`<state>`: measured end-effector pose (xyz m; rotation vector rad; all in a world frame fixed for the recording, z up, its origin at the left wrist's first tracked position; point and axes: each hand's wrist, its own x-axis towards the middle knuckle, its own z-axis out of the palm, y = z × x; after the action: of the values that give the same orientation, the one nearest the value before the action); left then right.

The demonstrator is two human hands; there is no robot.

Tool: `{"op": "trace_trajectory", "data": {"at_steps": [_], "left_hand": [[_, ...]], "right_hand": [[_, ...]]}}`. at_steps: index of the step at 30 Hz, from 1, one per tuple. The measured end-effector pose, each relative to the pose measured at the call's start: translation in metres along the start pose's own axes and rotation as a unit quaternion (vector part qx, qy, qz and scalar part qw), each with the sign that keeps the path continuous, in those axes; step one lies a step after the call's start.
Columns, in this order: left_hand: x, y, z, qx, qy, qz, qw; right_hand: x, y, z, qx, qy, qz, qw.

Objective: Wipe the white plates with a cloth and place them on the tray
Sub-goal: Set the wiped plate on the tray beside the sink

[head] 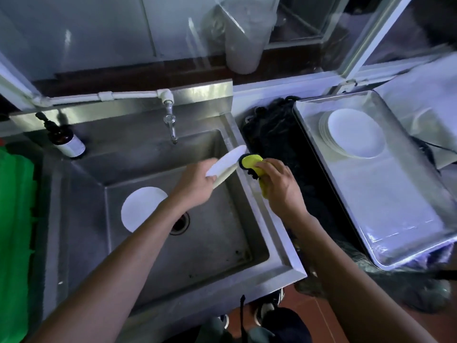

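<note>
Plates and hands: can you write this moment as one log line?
step: wiping | left hand: holds plate | right hand: presses yellow cloth to it | tray: plate stack | sink: one plate

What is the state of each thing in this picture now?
Plate in hand: tilted over the sink, gripped by the left hand.
Cloth: yellow, bunched in the right hand, at the plate's edge.
Plate in sink: lying flat near the drain.
Plate stack: resting on the tray.
Tap: no water seen running.
Bottle: standing on the sink's rim.
</note>
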<state>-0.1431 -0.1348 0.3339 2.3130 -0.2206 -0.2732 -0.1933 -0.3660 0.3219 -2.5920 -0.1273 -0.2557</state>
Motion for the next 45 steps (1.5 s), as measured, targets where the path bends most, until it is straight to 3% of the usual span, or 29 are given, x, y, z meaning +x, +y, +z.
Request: {"op": "trace_trajectory", "data": {"at_steps": [11, 18, 22, 27, 37, 45], "left_hand": [[0.053, 0.124, 0.065, 0.211, 0.038, 0.201, 0.956], [0.096, 0.197, 0.126, 0.290, 0.026, 0.226, 0.930], [0.112, 0.234, 0.160, 0.294, 0.054, 0.263, 0.917], [0.137, 0.277, 0.201, 0.301, 0.038, 0.297, 0.905], [0.171, 0.314, 0.275, 0.311, 0.021, 0.331, 0.891], [0.186, 0.296, 0.297, 0.329, 0.008, 0.337, 0.882]], "right_hand": [[-0.005, 0.110, -0.084, 0.056, 0.124, 0.058, 0.989], [-0.011, 0.179, -0.139, 0.069, 0.119, 0.083, 0.987], [-0.022, 0.220, -0.162, 0.075, 0.114, 0.090, 0.987], [-0.031, 0.263, -0.182, 0.082, 0.121, 0.101, 0.984], [-0.040, 0.316, -0.191, 0.106, 0.143, 0.153, 0.972], [-0.046, 0.343, -0.193, 0.107, 0.128, 0.152, 0.974]]}}
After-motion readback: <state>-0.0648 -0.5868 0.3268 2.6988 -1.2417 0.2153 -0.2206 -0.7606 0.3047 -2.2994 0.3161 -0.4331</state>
